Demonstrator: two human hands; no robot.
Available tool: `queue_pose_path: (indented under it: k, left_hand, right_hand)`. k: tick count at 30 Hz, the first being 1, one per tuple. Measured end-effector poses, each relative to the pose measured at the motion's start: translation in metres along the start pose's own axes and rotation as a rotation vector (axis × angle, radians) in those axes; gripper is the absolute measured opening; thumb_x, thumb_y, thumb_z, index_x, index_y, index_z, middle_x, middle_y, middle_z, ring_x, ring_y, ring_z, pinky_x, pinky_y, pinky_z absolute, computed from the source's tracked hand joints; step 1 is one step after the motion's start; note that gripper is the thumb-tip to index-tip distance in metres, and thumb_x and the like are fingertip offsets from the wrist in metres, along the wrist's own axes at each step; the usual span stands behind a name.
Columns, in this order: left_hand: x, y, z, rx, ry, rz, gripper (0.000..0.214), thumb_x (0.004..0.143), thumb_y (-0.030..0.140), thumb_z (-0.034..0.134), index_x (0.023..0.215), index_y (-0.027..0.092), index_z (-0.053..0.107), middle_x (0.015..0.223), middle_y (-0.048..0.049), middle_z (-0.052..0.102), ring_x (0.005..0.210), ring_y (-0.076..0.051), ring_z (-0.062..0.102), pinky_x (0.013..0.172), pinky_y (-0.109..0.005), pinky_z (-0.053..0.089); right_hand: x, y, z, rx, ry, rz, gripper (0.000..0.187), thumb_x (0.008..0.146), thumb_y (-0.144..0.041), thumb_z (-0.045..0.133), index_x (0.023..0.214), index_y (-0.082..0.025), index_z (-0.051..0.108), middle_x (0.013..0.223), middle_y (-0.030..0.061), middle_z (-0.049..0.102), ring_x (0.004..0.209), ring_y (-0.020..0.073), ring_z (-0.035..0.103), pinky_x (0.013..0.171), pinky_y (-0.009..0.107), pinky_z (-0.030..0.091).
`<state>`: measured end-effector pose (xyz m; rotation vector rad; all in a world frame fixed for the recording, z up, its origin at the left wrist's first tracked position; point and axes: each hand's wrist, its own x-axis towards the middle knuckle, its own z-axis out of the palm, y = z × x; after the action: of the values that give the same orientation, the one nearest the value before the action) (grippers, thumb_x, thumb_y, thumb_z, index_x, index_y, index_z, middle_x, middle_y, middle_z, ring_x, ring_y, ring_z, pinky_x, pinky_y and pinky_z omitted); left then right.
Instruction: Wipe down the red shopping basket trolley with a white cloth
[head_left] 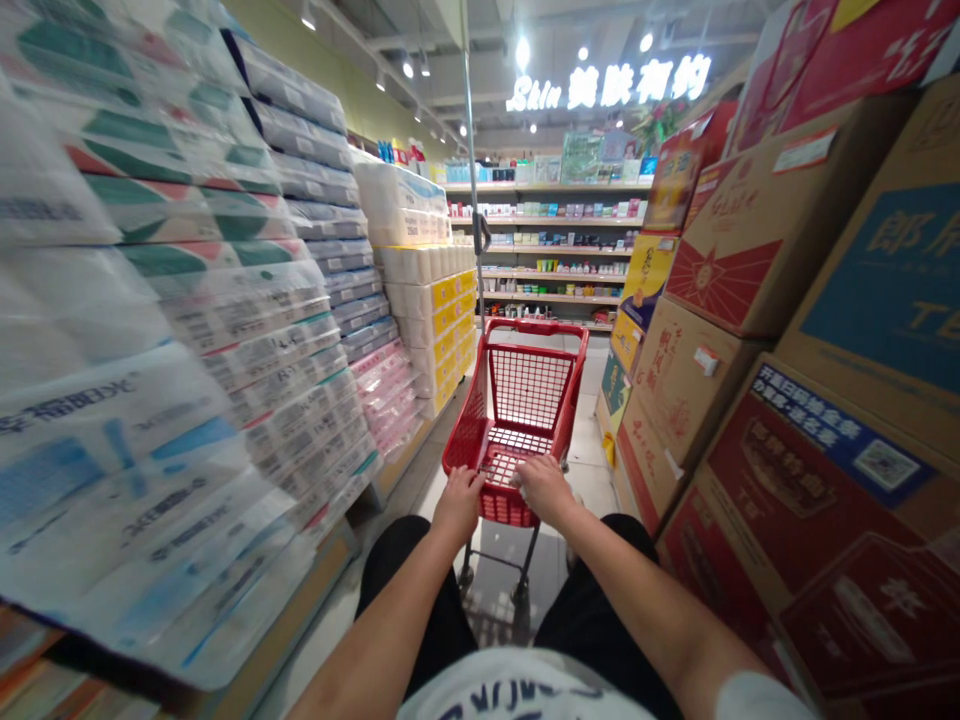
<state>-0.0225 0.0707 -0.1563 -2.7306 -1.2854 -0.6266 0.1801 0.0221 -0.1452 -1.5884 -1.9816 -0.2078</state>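
Observation:
A red plastic shopping cart on dark metal legs stands between my knees, its mesh basket showing nothing inside. My left hand lies on the left part of the cart's near edge, fingers curled over it. On the right part of the same edge rests my right hand, also closed. A small whitish thing shows by its fingers, too unclear to name. The undersides of both hands are hidden.
Wrapped tissue packs are piled high along the left. Stacked cardboard cartons line the right, close to the cart. Ahead, past a thin metal pole, stand shelves of small packaged goods. Pale floor tiles run between the stacks.

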Motion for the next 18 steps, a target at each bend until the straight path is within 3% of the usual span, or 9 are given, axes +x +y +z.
queue_pose_path:
  k: [5,12,18]
  left_hand:
    - [0.004,0.009,0.005,0.020,0.014,-0.009,0.042,0.084,0.011,0.042,0.123,0.015,0.057,0.117,-0.0130,0.061,0.122,-0.029,0.047,0.109,-0.051,0.031]
    - [0.005,0.010,0.006,0.021,-0.006,0.013,0.045,0.083,0.009,0.041,0.126,0.015,0.054,0.119,-0.0127,0.060,0.122,-0.027,0.047,0.108,-0.050,0.031]
    - [0.000,0.009,0.008,0.059,0.014,0.058,0.047,0.080,0.005,0.040,0.124,0.013,0.054,0.121,-0.0129,0.058,0.124,-0.028,0.046,0.109,-0.050,0.030]
  right_hand:
    - [-0.009,-0.018,0.008,-0.020,0.000,-0.063,0.015,0.087,-0.014,0.049,0.085,-0.018,0.063,0.091,0.0068,0.061,0.089,0.0207,0.049,0.085,0.032,0.037]
    - [-0.002,-0.037,0.022,0.112,0.055,0.024,0.043,0.078,-0.005,0.050,0.118,-0.015,0.056,0.124,0.0143,0.053,0.112,0.0243,0.046,0.095,0.037,0.039]
    - [-0.005,-0.038,0.012,0.015,-0.087,-0.049,0.051,0.080,-0.012,0.054,0.130,-0.021,0.048,0.127,0.0104,0.053,0.115,0.0260,0.044,0.099,0.041,0.032]
